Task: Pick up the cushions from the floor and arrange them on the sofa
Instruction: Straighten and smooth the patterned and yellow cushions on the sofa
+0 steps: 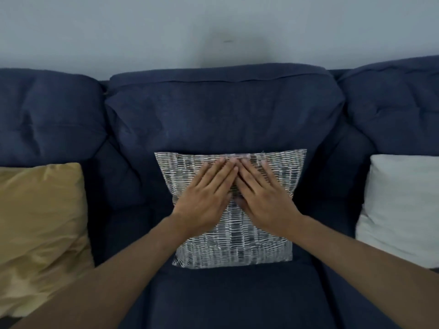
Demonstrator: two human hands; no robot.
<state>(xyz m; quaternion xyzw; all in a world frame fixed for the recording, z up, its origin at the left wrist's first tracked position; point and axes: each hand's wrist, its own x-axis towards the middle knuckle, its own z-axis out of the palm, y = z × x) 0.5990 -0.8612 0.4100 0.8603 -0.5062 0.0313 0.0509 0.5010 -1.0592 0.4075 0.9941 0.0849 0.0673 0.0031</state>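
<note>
A grey cushion with a white woven pattern (261,243) leans upright against the middle back of the dark blue sofa (213,110). My left hand (206,198) and my right hand (263,198) both lie flat on its front, fingers stretched out and the fingertips meeting near its top edge. Neither hand grips anything. A mustard yellow cushion (40,229) leans on the left seat. A white cushion (401,210) leans on the right seat, cut off by the frame edge.
The sofa's seat (232,300) stretches in front of the patterned cushion. A plain pale wall (213,27) rises behind the sofa back. The floor is hardly in view.
</note>
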